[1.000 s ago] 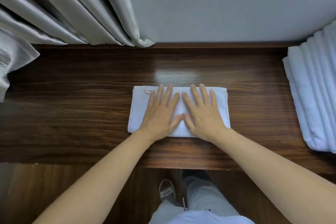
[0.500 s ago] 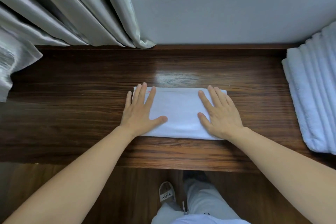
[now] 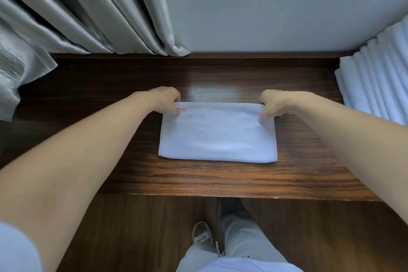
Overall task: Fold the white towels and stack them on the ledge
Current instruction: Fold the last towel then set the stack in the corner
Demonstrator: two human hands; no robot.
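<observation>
Both hands have slid off the flat of the towel out to its far corners.

The folded white towel (image 3: 217, 132) lies flat on the dark wooden ledge (image 3: 220, 181), about midway between left and right, its long fold toward the near edge. The left hand (image 3: 166, 100) pinches the far left corner, beside a small red tag (image 3: 181, 108), fingers curled over the hem. The right hand (image 3: 272, 104) pinches the far right corner the same way. At the far right of the ledge sits a stack of folded white towels (image 3: 375, 86), well apart from this one. Grey curtains (image 3: 88, 11) hang at the far left against the pale wall (image 3: 265, 17). Below the ledge, a slipper (image 3: 202, 233) shows on the floor.
</observation>
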